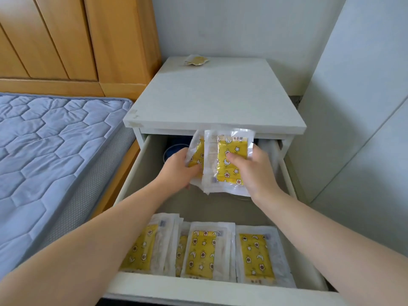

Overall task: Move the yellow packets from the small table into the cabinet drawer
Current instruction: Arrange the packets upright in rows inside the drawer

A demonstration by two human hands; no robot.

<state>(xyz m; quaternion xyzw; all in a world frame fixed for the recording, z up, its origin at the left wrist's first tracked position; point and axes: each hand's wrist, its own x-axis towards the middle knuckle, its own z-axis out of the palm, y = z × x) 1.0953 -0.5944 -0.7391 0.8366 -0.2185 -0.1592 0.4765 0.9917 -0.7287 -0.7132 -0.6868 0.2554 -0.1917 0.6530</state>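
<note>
Over the open drawer (141, 173), just under the front edge of the white table (216, 96), we hold a bunch of yellow packets (229, 164) up on end, both hands on it. Our left hand (178, 168) curls round the left side, our right hand (258, 173) pinches the right, thumb on the front packet. At the near end of the drawer, more packets (201, 252) lie flat in a row. One crumpled wrapper (196, 60) lies at the table's far edge.
</note>
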